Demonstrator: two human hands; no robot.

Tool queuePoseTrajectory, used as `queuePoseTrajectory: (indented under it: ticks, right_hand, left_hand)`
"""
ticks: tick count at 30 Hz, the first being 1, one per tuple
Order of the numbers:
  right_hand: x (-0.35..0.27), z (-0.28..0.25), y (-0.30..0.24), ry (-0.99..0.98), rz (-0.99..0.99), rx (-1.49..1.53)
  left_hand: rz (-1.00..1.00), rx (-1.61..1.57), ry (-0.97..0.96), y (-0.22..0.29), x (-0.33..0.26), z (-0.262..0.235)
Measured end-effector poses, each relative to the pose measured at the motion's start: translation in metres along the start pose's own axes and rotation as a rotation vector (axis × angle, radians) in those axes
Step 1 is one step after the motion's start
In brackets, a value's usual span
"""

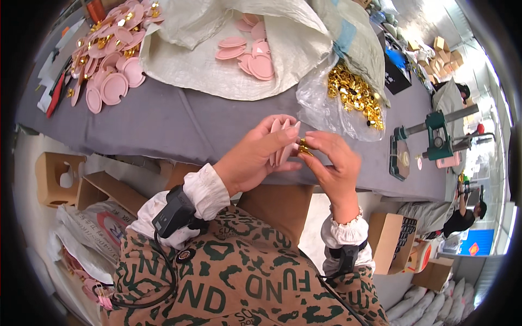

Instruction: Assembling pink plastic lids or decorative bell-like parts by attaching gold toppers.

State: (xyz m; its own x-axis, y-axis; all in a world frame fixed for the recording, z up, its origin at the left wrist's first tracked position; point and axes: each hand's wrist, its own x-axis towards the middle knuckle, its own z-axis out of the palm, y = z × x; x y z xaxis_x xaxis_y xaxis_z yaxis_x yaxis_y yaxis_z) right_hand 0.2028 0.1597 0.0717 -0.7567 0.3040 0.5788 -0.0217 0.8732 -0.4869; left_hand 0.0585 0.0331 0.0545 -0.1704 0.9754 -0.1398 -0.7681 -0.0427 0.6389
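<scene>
My left hand is closed around a small stack of round pink plastic discs, thumb across the front and discs standing on edge. Close beside it, my right hand pinches a small shiny gold piece between thumb and fingertips, right at the edge of the discs. Whether the gold piece touches a disc I cannot tell. Both hands are above the near edge of the grey-covered table. Past them, several loose pink discs lie on a white woven sack.
A heap of pink discs with gold pieces covers the table's left end. Gold pieces spill from a clear plastic bag at right. A green hand press stands at the right end. Cardboard boxes sit below; two people are further right.
</scene>
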Motion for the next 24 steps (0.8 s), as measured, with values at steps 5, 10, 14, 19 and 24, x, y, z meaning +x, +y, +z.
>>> queuePoseTrajectory:
  ticks: [5, 10, 14, 19, 24]
  right_hand:
    - [-0.005, 0.007, -0.001, 0.008, -0.048, -0.027]
    - [-0.014, 0.018, 0.003, -0.004, 0.382, 0.347]
    - [-0.012, 0.021, -0.003, -0.031, 0.728, 0.671]
    - [-0.006, 0.028, -0.003, -0.080, 0.038, 0.016]
    - [-0.008, 0.038, -0.006, -0.136, 0.812, 0.651]
  left_hand:
    - [-0.030, -0.133, 0.017, -0.007, 0.002, -0.006]
    - [0.003, -0.099, 0.035, -0.017, 0.005, -0.015]
    - [0.054, 0.034, 0.029, -0.012, 0.002, -0.017]
    - [0.090, 0.364, -0.013, -0.004, -0.003, -0.027]
    - [0.337, 0.696, -0.026, -0.012, -0.006, -0.040]
